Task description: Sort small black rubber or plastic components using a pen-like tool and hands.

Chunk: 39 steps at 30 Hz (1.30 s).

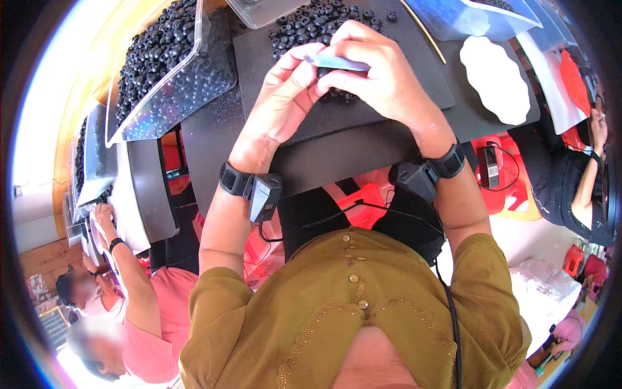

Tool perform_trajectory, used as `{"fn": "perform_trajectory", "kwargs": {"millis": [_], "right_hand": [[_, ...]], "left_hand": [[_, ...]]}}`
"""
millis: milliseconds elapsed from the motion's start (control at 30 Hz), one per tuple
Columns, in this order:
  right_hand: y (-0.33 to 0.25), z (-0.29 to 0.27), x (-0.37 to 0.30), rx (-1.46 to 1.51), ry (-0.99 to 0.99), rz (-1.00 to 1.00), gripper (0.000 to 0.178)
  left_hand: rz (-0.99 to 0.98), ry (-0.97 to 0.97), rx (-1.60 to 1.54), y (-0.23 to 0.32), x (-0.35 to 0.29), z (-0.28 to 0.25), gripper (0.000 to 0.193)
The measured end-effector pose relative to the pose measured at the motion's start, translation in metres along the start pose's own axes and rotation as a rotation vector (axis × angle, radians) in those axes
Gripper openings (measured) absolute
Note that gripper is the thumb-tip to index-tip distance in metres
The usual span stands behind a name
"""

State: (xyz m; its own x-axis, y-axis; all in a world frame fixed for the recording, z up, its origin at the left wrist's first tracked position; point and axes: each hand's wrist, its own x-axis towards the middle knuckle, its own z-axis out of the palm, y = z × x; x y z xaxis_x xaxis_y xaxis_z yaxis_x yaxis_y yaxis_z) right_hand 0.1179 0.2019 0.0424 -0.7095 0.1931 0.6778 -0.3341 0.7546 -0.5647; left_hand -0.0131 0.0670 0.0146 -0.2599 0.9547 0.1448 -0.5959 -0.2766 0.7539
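Note:
Above the dark board, my right hand is closed on a slim pale-blue tool. Its narrow end meets the fingertips of my left hand. Thumb and forefinger of the left hand are pinched there; whatever they hold is too small or hidden to make out. Just beyond both hands lies a loose pile of small round black parts with holes in them. A few more black parts show beneath the hands.
A clear bin full of black parts stands at left, and a bluish clear bin at far right. A thin tan stick and a white wavy-edged piece lie at right. Other people work on both sides.

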Motion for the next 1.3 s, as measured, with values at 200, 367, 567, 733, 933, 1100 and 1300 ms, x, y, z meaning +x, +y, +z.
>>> {"fn": "perform_trajectory", "kwargs": {"millis": [200,367,567,733,933,1100,1300], "right_hand": [[-0.005,-0.009,0.000,0.154,-0.033,-0.007,0.019],[-0.003,-0.007,-0.001,0.380,-0.098,0.150,0.019],[-0.005,-0.003,-0.002,0.503,0.104,0.365,0.021],[-0.010,-0.012,-0.002,0.129,0.096,0.253,0.024],[-0.009,-0.010,-0.004,-0.102,-0.003,0.119,0.022],[-0.008,-0.007,-0.005,-0.133,-0.009,0.076,0.022],[-0.009,-0.005,-0.004,-0.158,-0.006,0.088,0.022]], "left_hand": [[-0.146,-0.053,0.040,0.007,-0.006,-0.002,0.021],[-0.112,-0.030,0.043,0.009,-0.005,0.002,0.019],[-0.117,-0.101,-0.057,0.009,-0.004,-0.005,0.018],[-0.072,-0.071,-0.259,0.014,-0.005,-0.006,0.016],[-0.056,-0.109,-0.304,0.015,-0.004,-0.014,0.017],[-0.026,-0.037,-0.294,0.016,-0.004,-0.011,0.017],[-0.023,-0.033,-0.261,0.016,-0.004,-0.009,0.017]]}}
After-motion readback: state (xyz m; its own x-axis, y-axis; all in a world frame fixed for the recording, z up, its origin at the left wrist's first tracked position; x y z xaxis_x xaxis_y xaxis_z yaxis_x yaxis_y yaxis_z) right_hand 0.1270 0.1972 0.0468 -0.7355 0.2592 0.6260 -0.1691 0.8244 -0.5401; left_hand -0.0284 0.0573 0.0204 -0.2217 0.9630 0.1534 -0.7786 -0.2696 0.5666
